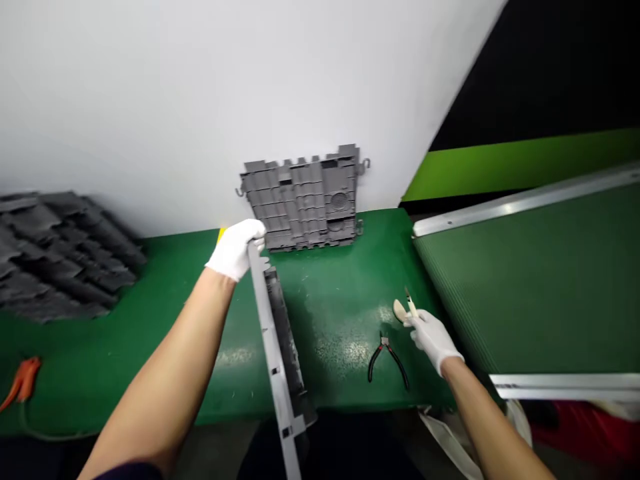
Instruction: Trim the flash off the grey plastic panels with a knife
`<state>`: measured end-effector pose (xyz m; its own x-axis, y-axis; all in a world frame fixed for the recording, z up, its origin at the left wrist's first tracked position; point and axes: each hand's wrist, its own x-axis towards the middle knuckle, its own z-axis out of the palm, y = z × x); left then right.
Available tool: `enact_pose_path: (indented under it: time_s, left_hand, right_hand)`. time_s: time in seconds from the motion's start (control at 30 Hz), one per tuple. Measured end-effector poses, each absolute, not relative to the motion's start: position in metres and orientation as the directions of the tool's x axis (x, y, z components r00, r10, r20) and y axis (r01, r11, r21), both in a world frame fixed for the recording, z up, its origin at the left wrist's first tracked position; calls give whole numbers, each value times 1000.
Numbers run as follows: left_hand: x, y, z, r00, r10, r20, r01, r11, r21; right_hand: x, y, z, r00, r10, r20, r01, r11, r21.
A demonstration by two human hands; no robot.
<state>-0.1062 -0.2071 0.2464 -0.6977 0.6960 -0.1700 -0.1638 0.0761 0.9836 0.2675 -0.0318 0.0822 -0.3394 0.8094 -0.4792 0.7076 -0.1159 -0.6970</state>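
Note:
My left hand (236, 249), in a white glove, is closed on the far end of a grey plastic panel (273, 353). The panel stands on edge and runs toward me past the table's front edge. My right hand (434, 337), also gloved, is closed round a small knife (411, 303) with a pale handle, its dark tip pointing away from me. Against the knife hand's fingers is a cream, rounded piece (400, 311); I cannot tell whether it is held or lies on the table. Diagonal pliers (385, 353) with black handles lie just left of that hand.
Another grey panel (310, 207) leans on the white wall (225, 100) behind the green table (340, 293). Several grey panels (65, 260) are stacked at the left. An orange-handled tool (24, 381) lies front left. A green conveyor belt (540, 280) with metal rails stands at the right.

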Motion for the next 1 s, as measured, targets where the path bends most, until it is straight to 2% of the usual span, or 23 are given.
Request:
enact_pose_path:
  time_s: [0.07, 0.13, 0.27, 0.33, 0.4, 0.5, 0.57, 0.63, 0.87, 1.0]
  left_hand:
    - [-113, -222, 246, -706, 691, -153, -191, 22, 981]
    - [-117, -235, 245, -717, 681, -147, -211, -11, 977]
    - [-127, -254, 233, -732, 679, -59, -185, -114, 976]
    - [-134, -260, 227, -726, 688, 2, -157, -168, 973]
    - [-140, -265, 222, -726, 686, 42, -128, -196, 972]
    - [-146, -273, 217, -726, 683, 80, -92, -212, 973]
    - [-147, -276, 216, -722, 685, 96, -77, -218, 973]
    - [-147, -278, 216, -725, 682, 101, -71, -220, 973]
    - [-142, -278, 218, -734, 672, 94, -81, -224, 971]
    - [-142, -277, 219, -731, 672, 120, -70, -249, 966]
  right_hand:
    - [246, -70, 137, -557, 647, -521, 553, -179, -814]
    - [222, -113, 196, -760, 452, -467, 504, -45, -863]
    - [184, -180, 276, -862, 77, -501, 507, 160, -847]
    - [174, -201, 292, -893, -9, -449, 420, 337, -842]
    - [168, -217, 297, -931, 31, -363, 314, 575, -755]
    - [164, -240, 299, -967, 166, -194, 239, 853, -463]
    - [164, -253, 302, -976, 194, -95, 214, 932, -293]
    - [166, -263, 306, -982, 186, -43, 191, 962, -194]
    - [177, -276, 312, -986, 162, -32, 164, 983, -87]
    - [180, -278, 310, -985, 167, -28, 169, 981, -91]
